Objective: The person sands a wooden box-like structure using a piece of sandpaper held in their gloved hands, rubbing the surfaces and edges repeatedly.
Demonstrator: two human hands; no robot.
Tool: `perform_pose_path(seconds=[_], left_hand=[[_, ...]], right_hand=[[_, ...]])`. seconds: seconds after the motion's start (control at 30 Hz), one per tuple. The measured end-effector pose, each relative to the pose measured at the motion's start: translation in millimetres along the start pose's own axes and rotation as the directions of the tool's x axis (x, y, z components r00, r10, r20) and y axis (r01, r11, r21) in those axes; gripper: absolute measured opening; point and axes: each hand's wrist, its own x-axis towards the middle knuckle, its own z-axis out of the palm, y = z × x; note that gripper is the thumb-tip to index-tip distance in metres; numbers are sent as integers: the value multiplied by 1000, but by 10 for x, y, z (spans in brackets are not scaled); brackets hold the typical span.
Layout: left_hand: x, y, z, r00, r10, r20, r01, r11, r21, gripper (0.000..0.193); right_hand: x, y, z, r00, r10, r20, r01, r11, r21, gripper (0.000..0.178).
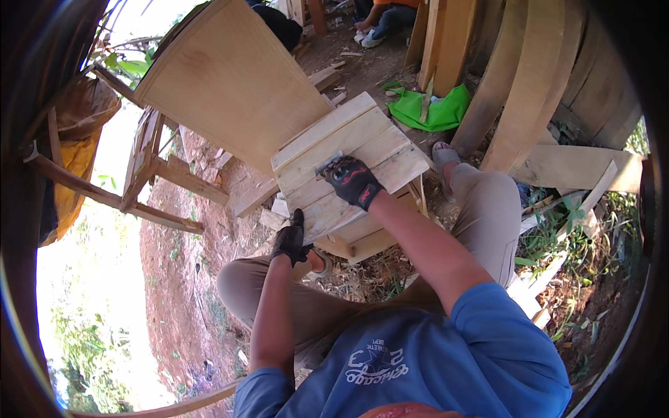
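Observation:
A small wooden stool (306, 182) with a top of pale planks stands between my knees, its box-like frame showing below the near edge. My right hand (354, 182), in a black glove with red marks, is closed on a flat grey scraper (327, 164). The scraper lies against the planks near the middle of the top, its grip mostly hidden by my fingers. At the near left corner, my left hand (291, 240), also in a black glove, grips the edge of the top.
A large plywood panel (230, 80) leans just beyond the stool. Long boards (519, 90) stand at the far right beside a bright green bag (435, 110). A rough wooden frame (150, 167) is on the left. Another person (390, 19) sits at the back.

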Motion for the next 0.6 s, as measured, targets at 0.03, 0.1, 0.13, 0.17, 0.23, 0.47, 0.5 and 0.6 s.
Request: perform_pose_path(seconds=[0.03, 0.1, 0.13, 0.17, 0.23, 0.47, 0.5, 0.6], left_hand=[[-93, -46, 69, 998, 7, 64, -8, 1000, 10, 93], [-309, -262, 223, 988, 26, 151, -22, 999, -25, 90], [-410, -278, 269, 984, 31, 173, -23, 999, -48, 89], [-541, -356, 292, 981, 21, 193, -9, 998, -66, 88], [-638, -451, 362, 968, -22, 249, 43, 996, -79, 88], [-373, -232, -124, 844, -94, 528, -139, 912, 385, 93], [-384, -29, -343, 814, -87, 575, -241, 850, 469, 94], [-122, 342, -1076, 897, 32, 441, -337, 695, 635, 89]], right_hand=[[-6, 106, -75, 998, -49, 36, 46, 997, 66, 31], [-137, 8, -113, 989, -96, 115, 78, 984, 158, 32], [-130, -37, -193, 984, -100, 147, 76, 984, 163, 33], [-98, -102, -253, 978, -104, 179, 74, 983, 166, 33], [-158, -170, -250, 970, -165, 182, 130, 973, 188, 31], [-146, -265, -169, 973, -121, 197, 107, 991, 82, 31], [-159, -264, -176, 978, -114, 177, 103, 992, 69, 29], [-289, -450, 175, 983, -184, -15, 166, 917, -363, 28]])
